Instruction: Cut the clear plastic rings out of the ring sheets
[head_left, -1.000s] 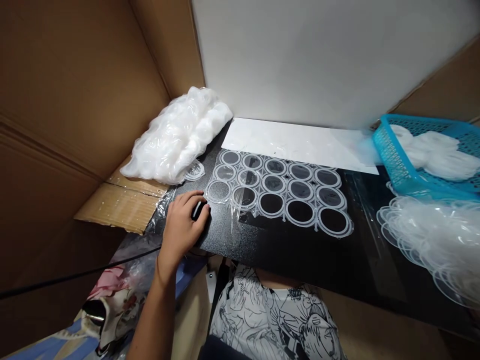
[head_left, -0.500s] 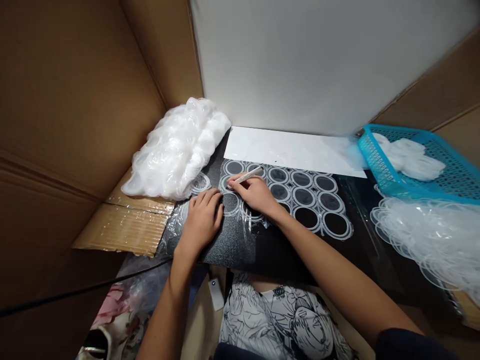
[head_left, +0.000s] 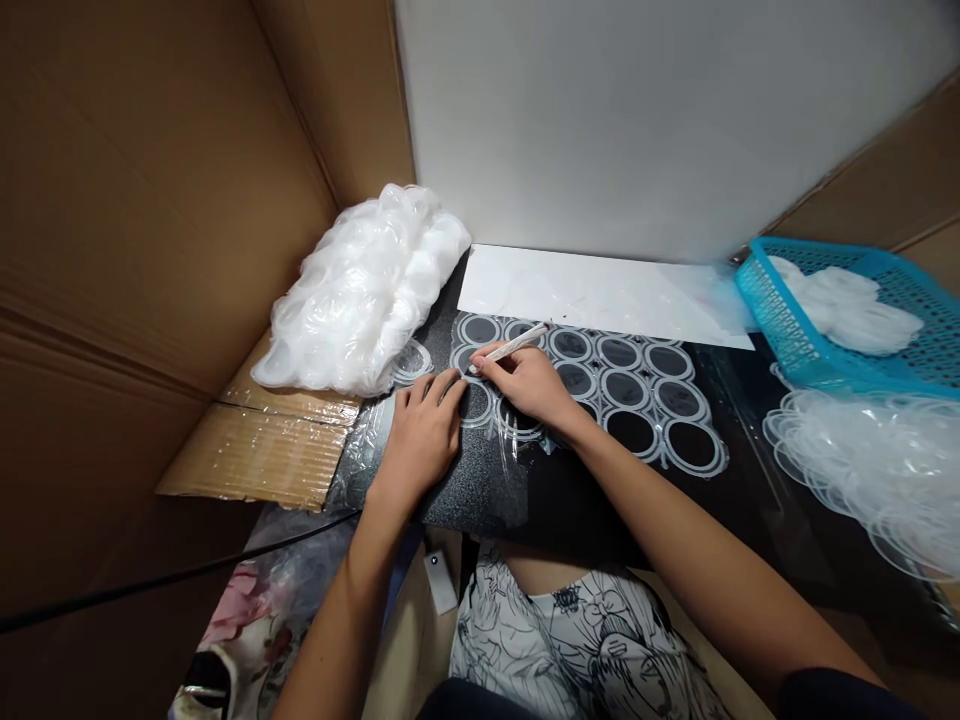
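Observation:
A slim white pen-like tool (head_left: 517, 343) is pinched in my right hand (head_left: 532, 388), its lower end touching a ring near the left side of the grid. The clear plastic sheet of rings (head_left: 634, 422) lies flat on the black table, in rows of pale-rimmed circles. My left hand (head_left: 421, 432) rests palm down at the sheet's left edge, fingers stretched out and touching the surface. Just beyond its fingertips are a few loose clear rings (head_left: 412, 362). My right hand covers part of the grid, and the tool's exact tip is hard to make out.
A wrapped bundle of white rings (head_left: 360, 290) stands at the back left, beside corrugated cardboard (head_left: 259, 455). White paper (head_left: 555, 285) lies behind the grid. To the right are a blue basket (head_left: 787, 345) holding white pieces and a pile of clear rings (head_left: 870, 450).
The whole view has shifted slightly, so things appear a little farther right. Both hands stay at about the same spot on the sheet, and the right still grips the tool.

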